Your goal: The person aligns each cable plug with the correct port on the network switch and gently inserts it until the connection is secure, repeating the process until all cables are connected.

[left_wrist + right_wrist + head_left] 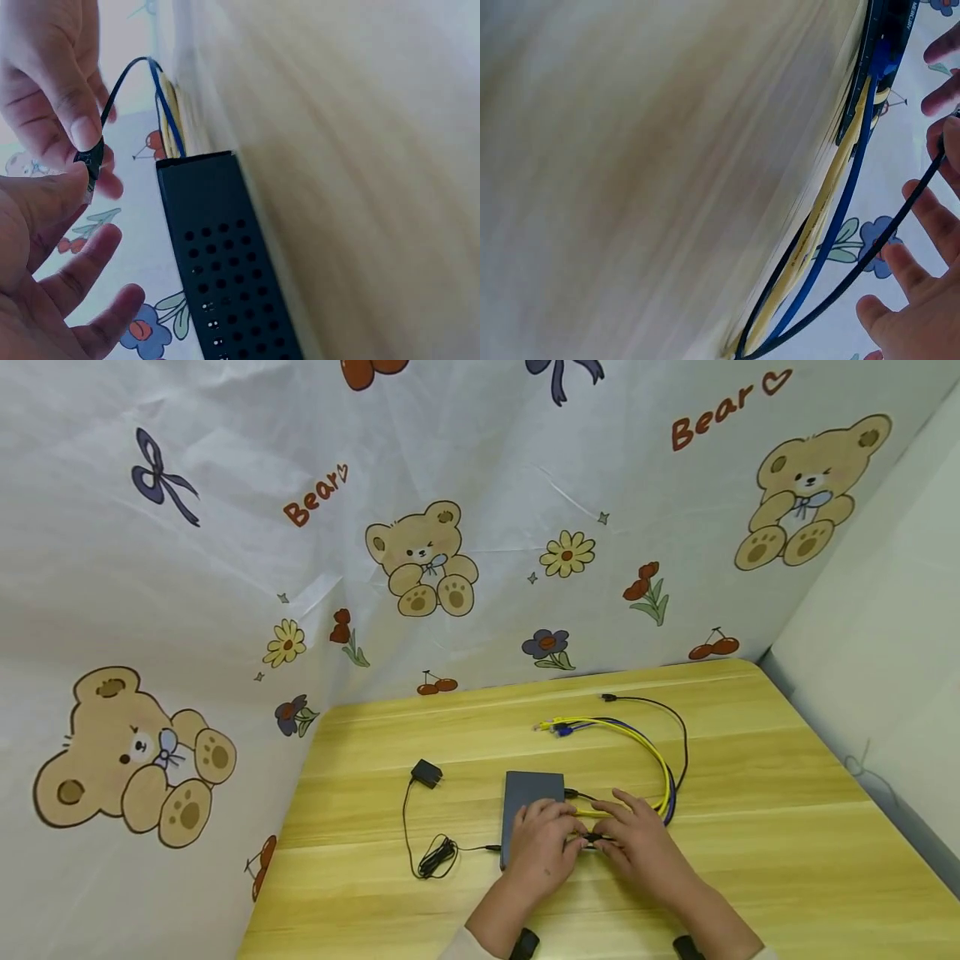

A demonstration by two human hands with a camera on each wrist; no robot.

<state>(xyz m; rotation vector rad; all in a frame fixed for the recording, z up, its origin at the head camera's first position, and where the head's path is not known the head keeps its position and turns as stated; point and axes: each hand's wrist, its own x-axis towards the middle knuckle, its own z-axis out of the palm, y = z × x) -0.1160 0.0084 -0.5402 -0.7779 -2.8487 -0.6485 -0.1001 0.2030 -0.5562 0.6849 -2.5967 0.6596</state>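
A dark grey network switch [531, 787] lies on the table, with cables plugged along its right side. My left hand [542, 843] is over its near right part, thumb and forefinger pinching a black network cable plug [91, 159]. From the other side my right hand [639, 839] grips the same plug between thumb and fingers. The black cable [840, 289] trails from it past my spread lower fingers. In the left wrist view the plug is held up beside the switch's perforated side, its clear tip pointing toward my left palm.
Yellow cables [654, 750] and blue ones curve away to the right, their free ends at the back. A black cable plug [609, 697] lies behind them. Left of the switch are a black power adapter [427, 773] and its bundled cord [437, 860]. A bear-print curtain [480, 468] hangs behind.
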